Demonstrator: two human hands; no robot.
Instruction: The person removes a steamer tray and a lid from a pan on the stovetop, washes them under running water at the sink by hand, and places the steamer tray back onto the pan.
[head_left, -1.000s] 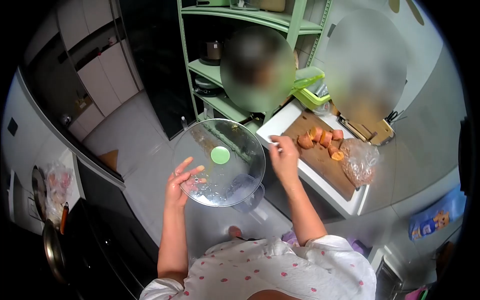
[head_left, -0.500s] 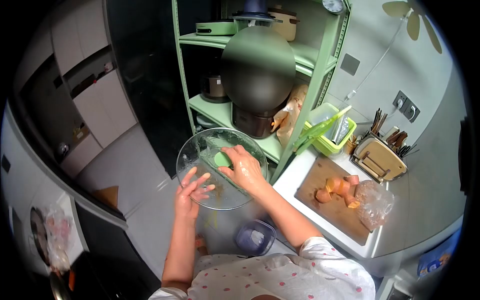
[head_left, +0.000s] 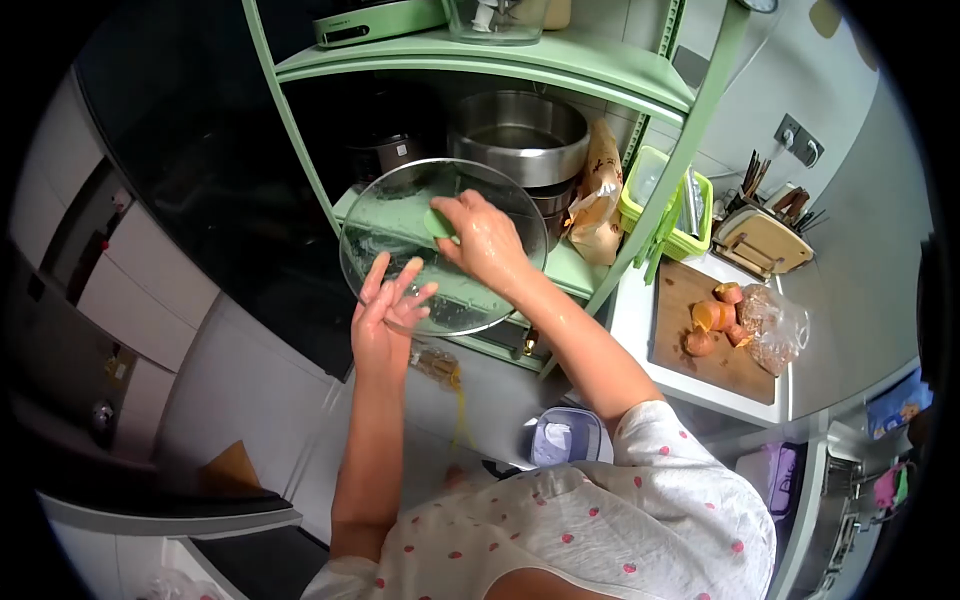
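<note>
A round glass lid [head_left: 455, 310] with a thin metal rim is held in front of me, wet with drops. My right hand [head_left: 485, 240] grips the pale green knob [head_left: 438, 223] near its middle, and the skin looks wet. At the lid's near left edge is my left hand [head_left: 385, 315], its fingers spread and curved upward. Those fingertips overlap the glass; whether they press on it I cannot tell. Behind the lid, a wide steel pot [head_left: 520, 150] stands uncovered on the green shelf rack [head_left: 480, 52].
On the right counter, a wooden board [head_left: 683, 325] carries cut orange-fleshed pieces [head_left: 712, 315] and a clear bag [head_left: 775, 330]. A green basket [head_left: 690, 225] and a knife block [head_left: 762, 243] stand behind it. A purple bin [head_left: 565, 437] sits low between me and the rack.
My view has turned, and the lid with both hands now appears higher in it. A large dark round shape before the rack is gone, and the steel pot shows. Both hands keep their places on the lid.
</note>
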